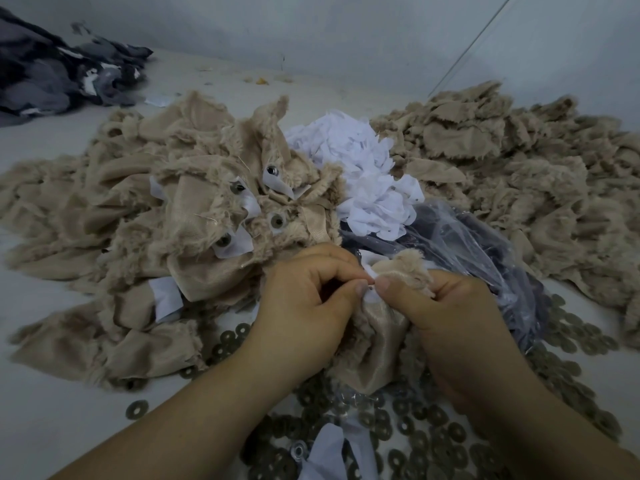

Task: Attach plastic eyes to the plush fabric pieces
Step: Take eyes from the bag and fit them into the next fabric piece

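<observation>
At far left lay a dark grey cloth heap (62,67) against the wall. Next came a pile (194,209) of tan plush pieces, backing side up, with white patches and round washers showing where eyes were already fitted. Below it, flat ring washers (408,431) were strewn over the table (41,403).

The left hand (304,306) and right hand (450,313) met at centre, fingers curled, thumbs pinching one plush piece (377,327) and a white patch on it. Whether an eye stem sat between the thumbs could not be told.

The piece looked light, limp and fuzzy, likely to slump, so best held close beside the hole.

Behind were white scraps (360,168), a clear crinkled bag (467,244), and at right a stack (502,150) of unworked tan pieces.
</observation>
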Tool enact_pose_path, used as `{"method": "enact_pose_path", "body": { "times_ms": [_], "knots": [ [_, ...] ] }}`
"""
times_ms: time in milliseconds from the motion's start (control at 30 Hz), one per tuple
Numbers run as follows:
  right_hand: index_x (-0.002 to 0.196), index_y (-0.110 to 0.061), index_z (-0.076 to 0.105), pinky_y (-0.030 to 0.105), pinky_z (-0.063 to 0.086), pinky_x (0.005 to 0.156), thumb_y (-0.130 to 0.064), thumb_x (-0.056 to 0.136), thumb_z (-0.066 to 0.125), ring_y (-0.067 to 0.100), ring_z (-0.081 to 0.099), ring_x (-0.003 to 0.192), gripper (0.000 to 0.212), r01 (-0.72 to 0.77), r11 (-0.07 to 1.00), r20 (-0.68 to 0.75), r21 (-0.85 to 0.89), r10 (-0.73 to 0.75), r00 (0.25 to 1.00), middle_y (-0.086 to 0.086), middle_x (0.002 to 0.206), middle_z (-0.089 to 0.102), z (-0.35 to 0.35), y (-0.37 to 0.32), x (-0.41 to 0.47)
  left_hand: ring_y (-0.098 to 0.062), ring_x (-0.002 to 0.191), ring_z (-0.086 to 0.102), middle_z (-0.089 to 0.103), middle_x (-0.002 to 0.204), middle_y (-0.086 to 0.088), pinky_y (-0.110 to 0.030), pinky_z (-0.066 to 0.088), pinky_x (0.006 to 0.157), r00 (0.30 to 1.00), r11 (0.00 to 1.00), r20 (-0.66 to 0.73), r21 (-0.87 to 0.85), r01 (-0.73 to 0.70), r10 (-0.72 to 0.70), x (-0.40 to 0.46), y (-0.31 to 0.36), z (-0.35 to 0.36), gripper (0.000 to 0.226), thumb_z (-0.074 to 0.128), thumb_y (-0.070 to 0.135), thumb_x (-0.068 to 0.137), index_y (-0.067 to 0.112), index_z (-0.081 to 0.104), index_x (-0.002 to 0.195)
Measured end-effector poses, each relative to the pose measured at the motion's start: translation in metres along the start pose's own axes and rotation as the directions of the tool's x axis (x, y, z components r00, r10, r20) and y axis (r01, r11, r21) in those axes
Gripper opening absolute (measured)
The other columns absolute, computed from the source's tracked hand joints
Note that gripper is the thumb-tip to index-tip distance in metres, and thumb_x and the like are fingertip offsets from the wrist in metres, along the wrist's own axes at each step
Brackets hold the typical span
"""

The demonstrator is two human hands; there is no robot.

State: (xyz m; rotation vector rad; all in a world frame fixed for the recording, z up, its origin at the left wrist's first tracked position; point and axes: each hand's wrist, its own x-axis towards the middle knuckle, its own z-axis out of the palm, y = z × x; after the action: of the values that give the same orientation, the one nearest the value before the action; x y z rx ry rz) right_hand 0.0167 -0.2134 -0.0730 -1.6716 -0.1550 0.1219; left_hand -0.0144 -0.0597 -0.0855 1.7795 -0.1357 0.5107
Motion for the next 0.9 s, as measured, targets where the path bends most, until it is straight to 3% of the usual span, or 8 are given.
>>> {"method": "enact_pose_path", "body": {
  "times_ms": [267,400,600,733,800,900],
  "knots": [
    [0.075,-0.006,0.076,0.051,0.062,0.065,-0.020,0.083,0.075,0.042,0.072,0.074,0.017,0.024,1.000,0.034,0.010,-0.024,0.999,0.020,0.074,0.074,0.000,0.001,-0.002,-0.016,0.080,0.067,0.069,0.081,0.000,-0.038,0.056,0.076,0.998,1.000,-0.059,0.026,-0.015,0.016,-0.001,0.000,0.003,0.009,0.067,0.006,0.080,0.007,0.075,0.076],
    [0.076,-0.016,0.079,0.036,0.063,0.063,-0.016,0.083,0.075,0.026,0.075,0.070,0.009,0.050,0.999,0.046,0.014,-0.050,0.998,0.009,0.073,0.076,0.001,0.001,-0.002,-0.011,0.079,0.066,0.067,0.082,0.004,-0.027,0.056,0.070,0.992,0.990,-0.084,0.114,-0.081,0.091,-0.003,0.001,0.004,0.008,0.068,0.010,0.079,0.012,0.075,0.075],
    [0.081,-0.012,0.080,0.054,0.062,0.074,-0.003,0.082,0.074,0.044,0.073,0.083,0.010,-0.043,0.993,0.016,0.112,0.042,0.999,0.020,0.082,0.076,0.001,0.001,0.000,-0.011,0.072,0.060,0.062,0.077,0.000,-0.031,0.052,0.061,0.967,0.953,-0.109,0.223,-0.203,0.231,-0.004,-0.001,0.006,0.020,0.073,-0.013,0.071,0.005,0.066,0.067],
    [0.088,-0.011,0.078,0.039,0.064,0.065,0.008,0.080,0.070,0.037,0.074,0.085,0.022,-0.129,0.970,0.042,0.208,0.123,0.991,0.017,0.087,0.077,-0.001,-0.005,0.002,-0.019,0.085,0.058,0.061,0.090,-0.008,-0.027,0.048,0.075,0.906,0.832,0.023,0.387,-0.397,0.422,-0.006,0.001,0.008,0.018,0.068,-0.016,0.076,0.001,0.068,0.082],
    [0.097,-0.008,0.076,0.037,0.063,0.067,0.008,0.079,0.070,0.037,0.074,0.089,0.025,-0.209,0.939,0.082,0.271,0.194,0.978,0.020,0.093,0.076,-0.002,-0.008,0.005,-0.025,0.092,0.060,0.066,0.099,-0.013,-0.030,0.048,0.085,0.862,0.758,0.108,0.431,-0.489,0.495,-0.007,-0.001,0.009,0.022,0.064,-0.017,0.079,-0.004,0.072,0.095],
    [0.121,0.002,0.064,0.040,0.060,0.073,0.006,0.082,0.064,0.039,0.073,0.091,0.039,-0.416,0.822,0.221,0.389,0.355,0.908,0.025,0.103,0.073,-0.005,-0.011,0.010,-0.031,0.092,0.061,0.069,0.101,-0.016,-0.035,0.048,0.083,0.813,0.694,0.191,0.437,-0.573,0.551,-0.005,-0.006,0.007,0.021,0.059,-0.011,0.086,-0.004,0.074,0.100]
  ]
}}
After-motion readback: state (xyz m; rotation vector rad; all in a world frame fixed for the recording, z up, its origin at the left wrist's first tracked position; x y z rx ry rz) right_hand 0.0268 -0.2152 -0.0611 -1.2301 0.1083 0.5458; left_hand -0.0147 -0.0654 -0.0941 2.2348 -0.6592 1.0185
